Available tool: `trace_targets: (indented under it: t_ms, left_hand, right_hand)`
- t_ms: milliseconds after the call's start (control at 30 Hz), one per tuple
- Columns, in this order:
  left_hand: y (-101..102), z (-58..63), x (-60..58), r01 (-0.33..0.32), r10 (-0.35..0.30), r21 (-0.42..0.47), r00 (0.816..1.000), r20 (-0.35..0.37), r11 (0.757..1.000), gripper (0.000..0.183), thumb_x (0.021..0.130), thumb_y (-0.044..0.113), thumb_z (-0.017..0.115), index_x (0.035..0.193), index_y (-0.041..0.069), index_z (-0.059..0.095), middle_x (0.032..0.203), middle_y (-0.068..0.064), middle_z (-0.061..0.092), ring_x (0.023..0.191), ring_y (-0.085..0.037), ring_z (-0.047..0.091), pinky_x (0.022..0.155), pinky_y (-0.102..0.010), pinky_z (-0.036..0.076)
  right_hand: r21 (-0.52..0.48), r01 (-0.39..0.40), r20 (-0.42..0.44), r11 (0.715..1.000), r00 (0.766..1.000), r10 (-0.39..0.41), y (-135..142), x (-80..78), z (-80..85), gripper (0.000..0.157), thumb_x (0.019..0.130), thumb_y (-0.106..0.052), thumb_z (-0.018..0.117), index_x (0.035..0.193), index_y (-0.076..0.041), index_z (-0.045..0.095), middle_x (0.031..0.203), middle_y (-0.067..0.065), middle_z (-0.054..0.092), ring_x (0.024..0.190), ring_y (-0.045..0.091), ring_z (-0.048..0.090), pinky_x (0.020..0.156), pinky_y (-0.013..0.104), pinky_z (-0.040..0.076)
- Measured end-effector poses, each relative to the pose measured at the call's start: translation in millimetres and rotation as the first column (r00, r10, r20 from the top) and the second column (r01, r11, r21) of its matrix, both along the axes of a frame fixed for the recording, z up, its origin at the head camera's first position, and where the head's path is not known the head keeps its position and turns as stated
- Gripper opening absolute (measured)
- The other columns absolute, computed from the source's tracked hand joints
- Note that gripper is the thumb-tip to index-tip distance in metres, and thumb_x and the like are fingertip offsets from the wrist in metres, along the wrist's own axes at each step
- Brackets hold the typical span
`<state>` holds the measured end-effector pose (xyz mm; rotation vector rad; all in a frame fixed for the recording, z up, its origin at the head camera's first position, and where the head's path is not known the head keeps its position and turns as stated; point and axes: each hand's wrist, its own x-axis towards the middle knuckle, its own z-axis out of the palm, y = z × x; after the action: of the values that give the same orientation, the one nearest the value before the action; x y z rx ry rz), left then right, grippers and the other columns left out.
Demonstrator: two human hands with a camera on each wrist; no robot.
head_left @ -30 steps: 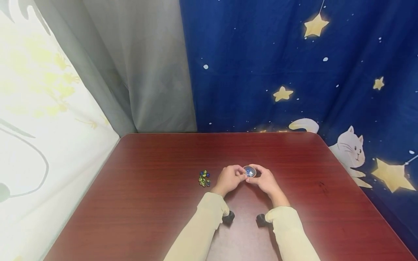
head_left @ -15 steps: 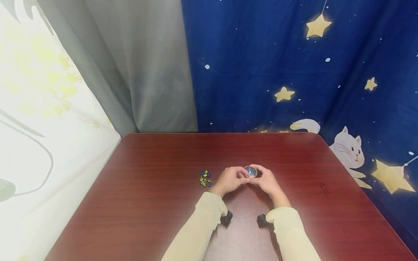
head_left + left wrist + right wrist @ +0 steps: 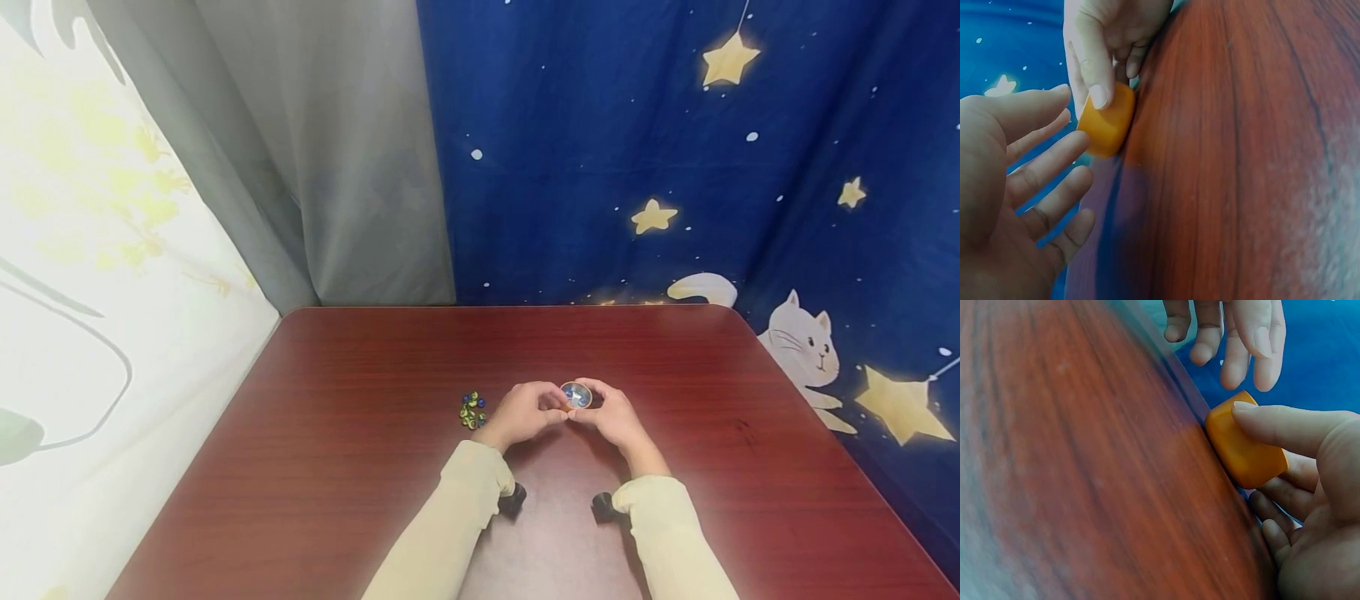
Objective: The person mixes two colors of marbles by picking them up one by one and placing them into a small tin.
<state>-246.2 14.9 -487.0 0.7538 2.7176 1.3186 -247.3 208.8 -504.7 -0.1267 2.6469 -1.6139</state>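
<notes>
A small orange bowl (image 3: 1244, 447) stands upright on the table, its side showing in both wrist views. From the head view, several small blue, shiny pieces show inside it (image 3: 576, 396). My right hand (image 3: 617, 418) grips it from the right, thumb (image 3: 1294, 428) against the near wall and fingers behind. At the bowl's left side is my left hand (image 3: 525, 412), its fingers (image 3: 1054, 169) spread and loosely bent, with nothing between them. To its left lies a loose cluster of small round marble-like balls (image 3: 472, 414), blue and yellow-green.
The reddish-brown wooden table (image 3: 360, 467) reaches to a grey curtain (image 3: 367, 167) and a blue star-printed curtain (image 3: 555, 167) at the back. A black wrist device (image 3: 512, 502) hangs under the left cuff, and another black device (image 3: 602, 507) under the right one.
My left fingers, earlier at the bowl's rim, have loosened and drawn slightly left of it. The right hand keeps its grip and the bowl has hardly moved.
</notes>
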Motion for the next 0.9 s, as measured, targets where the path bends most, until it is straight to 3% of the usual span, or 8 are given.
trace_targets:
  t_ms: [233, 600, 900]
  left_hand:
    - [-5.9, 2.8, 1.0, 0.059, -0.060, -0.046, 0.998, -0.019, 0.997, 0.025, 0.084, 0.021, 0.077, 0.107, 0.016, 0.070, 0.095, 0.007, 0.069, 0.086, -0.004, 0.061, 0.081, -0.027, 0.048]
    - [-15.4, 9.8, 3.4, 0.050, -0.052, -0.058, 0.998, -0.032, 0.997, 0.033, 0.084, 0.027, 0.077, 0.114, 0.017, 0.069, 0.110, 0.004, 0.067, 0.107, -0.015, 0.055, 0.096, -0.038, 0.041]
    - [-26.2, 10.9, 2.7, 0.078, -0.077, -0.049, 0.997, 0.022, 0.996, 0.052, 0.079, 0.029, 0.081, 0.127, 0.021, 0.063, 0.123, 0.007, 0.062, 0.120, -0.017, 0.048, 0.101, -0.040, 0.038]
  right_hand:
    - [0.019, 0.000, -0.005, 1.000, 1.000, 0.000, -0.3, -0.9, -0.1, 0.061, 0.075, -0.008, 0.081, 0.131, -0.005, 0.058, 0.120, 0.016, 0.064, 0.107, 0.030, 0.059, 0.090, 0.044, 0.044]
    - [0.009, -0.009, -0.003, 1.000, 1.000, 0.009, 0.8, -1.1, -1.2, 0.059, 0.077, -0.008, 0.080, 0.131, -0.003, 0.057, 0.120, 0.017, 0.063, 0.107, 0.031, 0.060, 0.091, 0.045, 0.045]
    - [0.023, -0.009, -0.016, 1.000, 1.000, 0.009, 1.5, -0.9, -2.7, 0.058, 0.076, -0.009, 0.081, 0.130, -0.003, 0.058, 0.120, 0.017, 0.063, 0.111, 0.032, 0.058, 0.095, 0.050, 0.041]
